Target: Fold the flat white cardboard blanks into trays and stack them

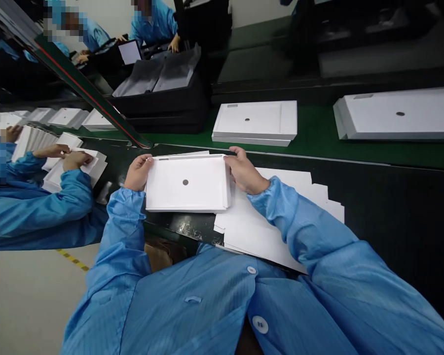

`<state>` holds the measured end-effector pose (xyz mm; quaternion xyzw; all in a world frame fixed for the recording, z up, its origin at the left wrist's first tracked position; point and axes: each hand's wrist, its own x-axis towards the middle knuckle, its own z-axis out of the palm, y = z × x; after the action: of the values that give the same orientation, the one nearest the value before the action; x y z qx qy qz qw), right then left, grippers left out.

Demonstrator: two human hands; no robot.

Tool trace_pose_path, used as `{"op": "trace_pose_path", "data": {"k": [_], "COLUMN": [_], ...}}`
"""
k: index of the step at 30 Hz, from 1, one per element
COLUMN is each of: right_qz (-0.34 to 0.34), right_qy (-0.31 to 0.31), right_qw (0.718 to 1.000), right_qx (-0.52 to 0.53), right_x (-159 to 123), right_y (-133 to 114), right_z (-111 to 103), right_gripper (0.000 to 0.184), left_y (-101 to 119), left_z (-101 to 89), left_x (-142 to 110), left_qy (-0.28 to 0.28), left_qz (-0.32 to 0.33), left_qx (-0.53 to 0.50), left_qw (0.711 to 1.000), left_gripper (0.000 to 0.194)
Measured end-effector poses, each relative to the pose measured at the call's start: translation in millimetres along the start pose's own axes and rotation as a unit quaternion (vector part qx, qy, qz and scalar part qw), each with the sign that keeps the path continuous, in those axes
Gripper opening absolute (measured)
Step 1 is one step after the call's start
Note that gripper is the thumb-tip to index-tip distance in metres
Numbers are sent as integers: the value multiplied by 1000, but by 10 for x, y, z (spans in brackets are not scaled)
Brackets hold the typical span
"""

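In front of me is a shallow white cardboard tray with a small dark round hole in its middle and a narrow slot near its far left corner. My left hand grips its far left corner, thumb on the rim. At the far right corner my right hand holds the same tray, with the fingers partly hidden behind the side wall. Flat white cardboard sheets with notched edges lie stacked on the dark table to the right, partly under my right forearm.
Beyond the table edge, a green surface carries finished-looking white trays and a longer one. Black bins stand behind a slanted post. At left, a co-worker's hands handle white cardboard; other people sit farther back.
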<state>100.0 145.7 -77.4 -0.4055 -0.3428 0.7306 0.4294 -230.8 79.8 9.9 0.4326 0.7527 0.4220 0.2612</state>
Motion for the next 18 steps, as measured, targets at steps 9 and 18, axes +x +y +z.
{"op": "trace_pose_path", "data": {"k": [9, 18], "right_qz": [-41, -246], "right_qy": [-68, -196], "right_qw": [970, 794], "right_qx": [-229, -521], "right_x": [13, -620], "right_y": [516, 766], "right_z": [98, 111], "right_gripper": [68, 94], "left_y": [-253, -569], "left_z": [-275, -551], "left_x": [422, -220], "left_qy": [31, 26], "left_qz": [-33, -47], "left_qx": [212, 189], "left_qw": [976, 981], "left_gripper": [49, 61]}}
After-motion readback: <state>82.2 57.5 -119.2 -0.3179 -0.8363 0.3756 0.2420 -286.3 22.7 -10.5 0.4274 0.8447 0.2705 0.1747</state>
